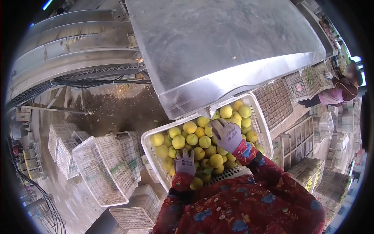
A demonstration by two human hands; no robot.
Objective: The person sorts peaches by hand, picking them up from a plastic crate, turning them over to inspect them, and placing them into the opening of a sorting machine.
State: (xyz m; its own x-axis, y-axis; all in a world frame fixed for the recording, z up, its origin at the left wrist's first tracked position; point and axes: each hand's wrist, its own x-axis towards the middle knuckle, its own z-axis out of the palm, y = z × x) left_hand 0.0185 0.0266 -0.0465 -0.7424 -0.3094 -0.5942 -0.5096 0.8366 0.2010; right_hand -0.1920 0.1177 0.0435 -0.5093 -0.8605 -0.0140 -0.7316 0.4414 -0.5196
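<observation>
A white plastic crate (145, 141) full of round yellow-green fruit (204, 141) stands directly in front of my body, its far side against the metal table. My left hand (185, 163), in a light purple glove, rests on the fruit at the near left with its fingers spread. On the right, my right hand (226, 135), gloved the same way, lies over the fruit near the crate's far side. Its fingers curl down, and whatever they may hold is hidden. A green leaf (207, 171) lies among the fruit near the crate's near edge.
Beyond the crate is a large metal table (230, 43). White crates (103, 171) stand on the floor at the left. A brown crate (274, 104) lies to the right, and farther right a person (338, 90) touches a row of crates. Cables (89, 82) run at upper left.
</observation>
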